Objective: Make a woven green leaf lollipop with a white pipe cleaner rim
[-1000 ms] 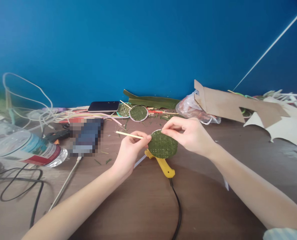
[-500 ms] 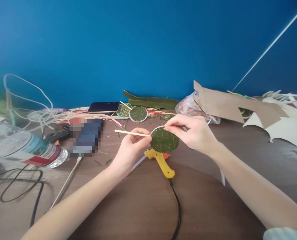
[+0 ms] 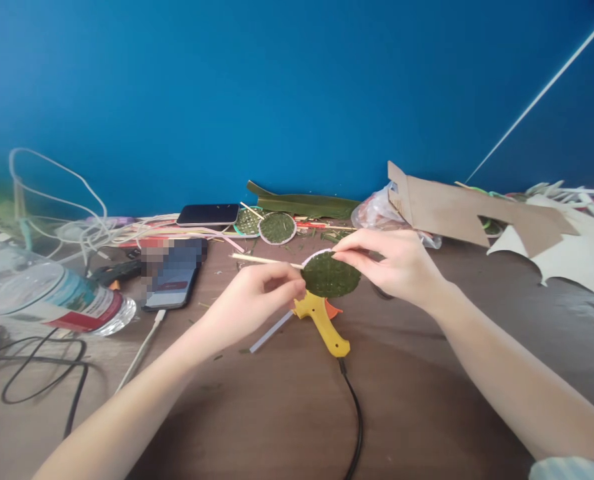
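Observation:
A round green woven leaf disc (image 3: 330, 275) with a pale rim is held above the brown table (image 3: 277, 413). My right hand (image 3: 391, 265) pinches its top right edge. My left hand (image 3: 253, 299) grips the disc's left edge together with a thin pale stick (image 3: 264, 260) that points left. Directly below the disc a yellow glue gun (image 3: 321, 321) lies on the table, its black cord (image 3: 354, 413) running toward me.
Two more woven discs (image 3: 277, 227) and long green leaves (image 3: 307, 202) lie at the back by the blue wall. Phones (image 3: 207, 214), a plastic bottle (image 3: 47, 293) and tangled cables (image 3: 51, 227) crowd the left. Cut cardboard (image 3: 467, 207) and a plastic bag (image 3: 377, 213) are at the right.
Both hands lifted the disc slightly and tilted it flatter. My left hand slid right along the stick toward the disc's edge.

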`<state>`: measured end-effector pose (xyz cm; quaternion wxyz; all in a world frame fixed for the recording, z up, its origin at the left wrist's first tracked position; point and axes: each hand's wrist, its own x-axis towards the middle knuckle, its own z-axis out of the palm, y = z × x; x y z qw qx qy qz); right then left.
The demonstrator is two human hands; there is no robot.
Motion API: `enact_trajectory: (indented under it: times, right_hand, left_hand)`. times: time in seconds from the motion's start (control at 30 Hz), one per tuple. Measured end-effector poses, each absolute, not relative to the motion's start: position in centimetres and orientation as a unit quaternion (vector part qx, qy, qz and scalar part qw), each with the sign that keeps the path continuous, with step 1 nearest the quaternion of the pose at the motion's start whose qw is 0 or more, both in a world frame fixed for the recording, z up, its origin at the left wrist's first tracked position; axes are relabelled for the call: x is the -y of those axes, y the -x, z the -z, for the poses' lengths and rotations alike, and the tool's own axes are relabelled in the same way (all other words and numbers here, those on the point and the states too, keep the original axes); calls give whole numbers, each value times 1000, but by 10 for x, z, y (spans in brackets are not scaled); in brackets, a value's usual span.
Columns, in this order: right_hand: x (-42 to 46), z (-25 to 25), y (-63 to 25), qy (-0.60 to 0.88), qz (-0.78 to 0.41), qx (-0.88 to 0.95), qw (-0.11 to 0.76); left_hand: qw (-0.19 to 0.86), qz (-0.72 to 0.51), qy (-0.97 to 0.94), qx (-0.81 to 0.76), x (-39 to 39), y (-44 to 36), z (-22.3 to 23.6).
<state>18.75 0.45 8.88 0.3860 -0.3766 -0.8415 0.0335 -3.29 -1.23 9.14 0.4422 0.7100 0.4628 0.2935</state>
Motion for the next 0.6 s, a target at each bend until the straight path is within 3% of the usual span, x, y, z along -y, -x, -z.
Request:
enact_trajectory:
  times: [0.2, 0.4, 0.47, 0.6]
  right_hand:
    - [-1, -92, -188, 357, 2, 854, 378]
    - [1, -85, -183, 223, 64, 894, 383]
    - [3, -83, -181, 204, 70, 905, 367]
    - [7, -80, -177, 192, 66, 920, 335]
  left_hand:
    - [532, -316, -660, -425, 23, 33, -106]
    - [236, -379, -763, -468, 24, 31, -104]
    - [208, -344, -798, -448, 23, 31, -101]
    - [248, -272, -833, -414, 23, 31, -96]
